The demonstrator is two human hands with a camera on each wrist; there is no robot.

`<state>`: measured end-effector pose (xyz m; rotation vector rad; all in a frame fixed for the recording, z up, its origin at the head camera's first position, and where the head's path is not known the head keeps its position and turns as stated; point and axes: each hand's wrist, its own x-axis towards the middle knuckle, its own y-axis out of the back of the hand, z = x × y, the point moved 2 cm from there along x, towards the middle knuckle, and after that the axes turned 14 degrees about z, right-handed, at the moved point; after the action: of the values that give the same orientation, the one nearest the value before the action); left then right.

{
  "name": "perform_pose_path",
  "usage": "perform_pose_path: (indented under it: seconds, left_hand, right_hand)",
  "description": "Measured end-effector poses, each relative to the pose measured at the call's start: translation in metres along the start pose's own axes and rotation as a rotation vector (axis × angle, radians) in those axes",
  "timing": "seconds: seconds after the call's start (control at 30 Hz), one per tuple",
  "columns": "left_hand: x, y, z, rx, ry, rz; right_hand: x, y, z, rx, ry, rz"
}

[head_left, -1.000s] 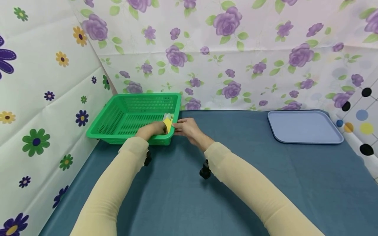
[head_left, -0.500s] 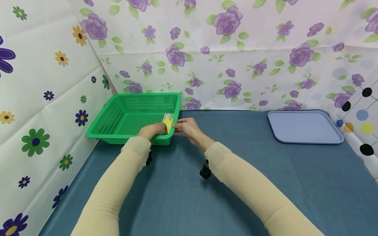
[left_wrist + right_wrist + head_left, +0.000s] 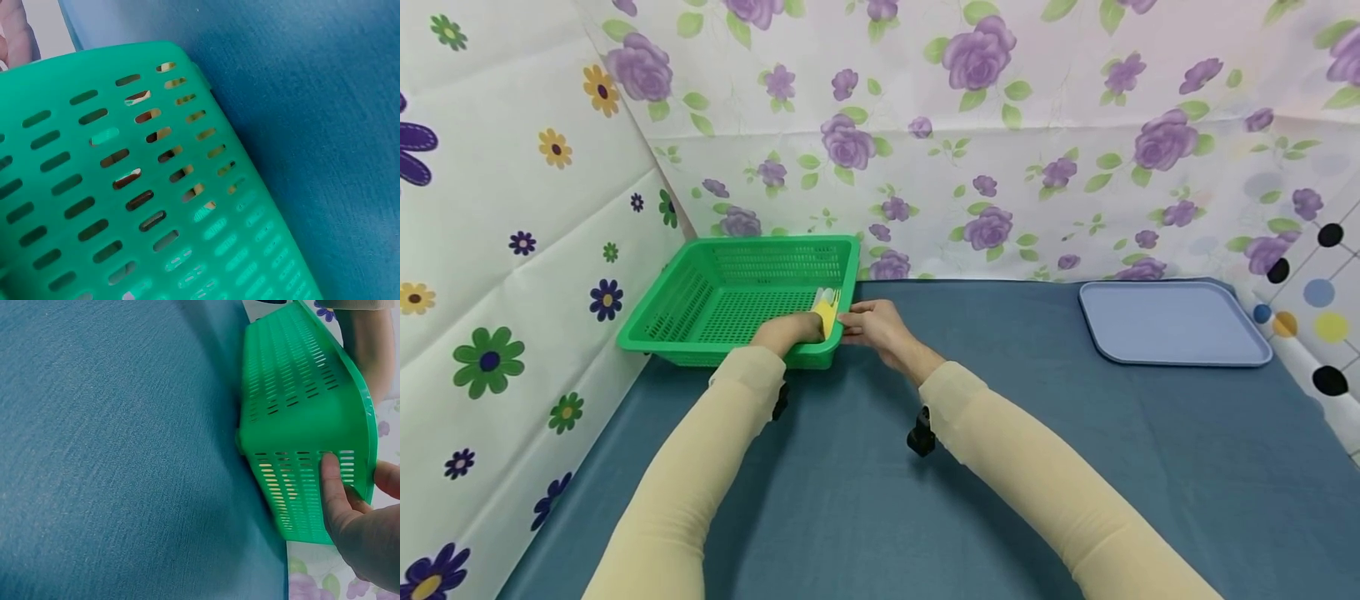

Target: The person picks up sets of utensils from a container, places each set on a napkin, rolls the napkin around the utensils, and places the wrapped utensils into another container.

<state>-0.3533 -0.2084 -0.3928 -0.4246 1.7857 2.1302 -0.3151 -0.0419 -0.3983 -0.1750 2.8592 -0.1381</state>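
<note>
Against the back wall on the left stands a green slotted plastic basket. My left hand reaches over its front rim into the right end. There it appears to hold a small set of cutlery: a yellow piece with fork-like tines beside pale rounded ends. Most of the left fingers are hidden; the left wrist view shows mainly the slotted wall. Outside the basket, my right hand grips its right end. In the right wrist view the thumb is at the rim and the fingers lie along the outer wall.
A pale blue-grey tray lies at the back right of the blue-covered table. Flowered sheets line the back and left sides. A black wrist camera hangs under the right sleeve.
The left hand and forearm have shifted very slightly to the right inside the basket. My right hand keeps its place at the basket's end.
</note>
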Motion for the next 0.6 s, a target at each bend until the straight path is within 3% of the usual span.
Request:
perform_pose_path:
  seconds: [0.13, 0.23, 0.43, 0.6]
  left_hand:
    - [-0.008, 0.006, -0.003, 0.001, -0.112, -0.037]
    - [-0.012, 0.009, -0.007, -0.032, -0.157, -0.057]
    - [-0.012, 0.008, -0.012, -0.079, -0.201, -0.009]
    - [-0.014, 0.006, -0.014, -0.077, -0.197, 0.031]
  right_hand:
    - [0.001, 0.000, 0.000, -0.004, 0.000, -0.008]
    - [0.001, 0.000, 0.000, 0.001, 0.004, -0.012]
    - [0.000, 0.001, 0.000, -0.008, 0.013, -0.012]
    - [0.000, 0.001, 0.000, -0.005, 0.016, -0.022]
